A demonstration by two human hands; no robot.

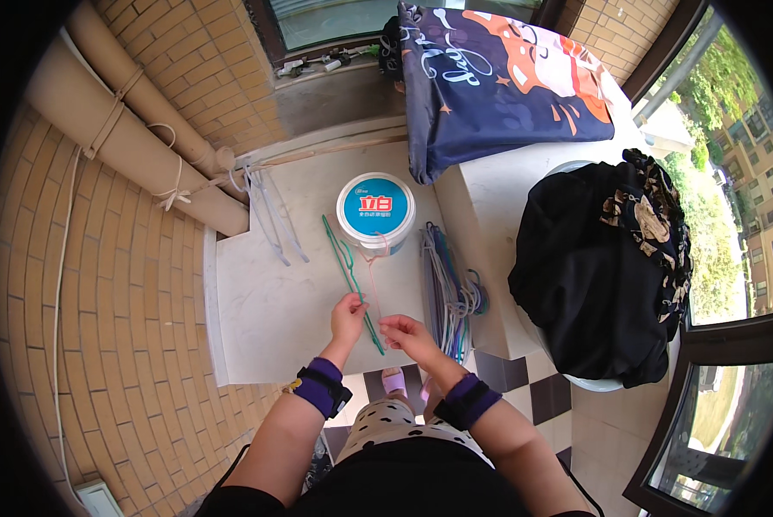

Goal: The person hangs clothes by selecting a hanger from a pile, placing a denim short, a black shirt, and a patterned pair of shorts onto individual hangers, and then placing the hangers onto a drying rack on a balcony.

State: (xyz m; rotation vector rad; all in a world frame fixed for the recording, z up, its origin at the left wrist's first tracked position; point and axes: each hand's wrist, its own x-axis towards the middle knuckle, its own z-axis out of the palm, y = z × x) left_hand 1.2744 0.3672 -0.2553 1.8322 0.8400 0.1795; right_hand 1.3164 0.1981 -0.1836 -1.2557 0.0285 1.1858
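My left hand (349, 321) holds a green clothes hanger (342, 258) by its long side, pinched between fingers and thumb. To its right, my right hand (410, 336) has its fingertips closed on the lower end of a pink clothes hanger (374, 284), whose upper part lies in front of a round white tub (376, 205) with a blue lid. Right of the tub, a bundle of clothes hangers (443, 291) in several colours rests on the pale counter (270, 329). Two grey-white hangers (269, 216) are at the counter's back left, by the pipes.
Large beige pipes (137, 132) run down at the left against the brick wall (121, 258). A dark printed cloth (509, 97) drapes over the back right. On the raised ledge, black clothing (587, 278) fills a white basin (594, 384). Windows (716, 400) line the right side.
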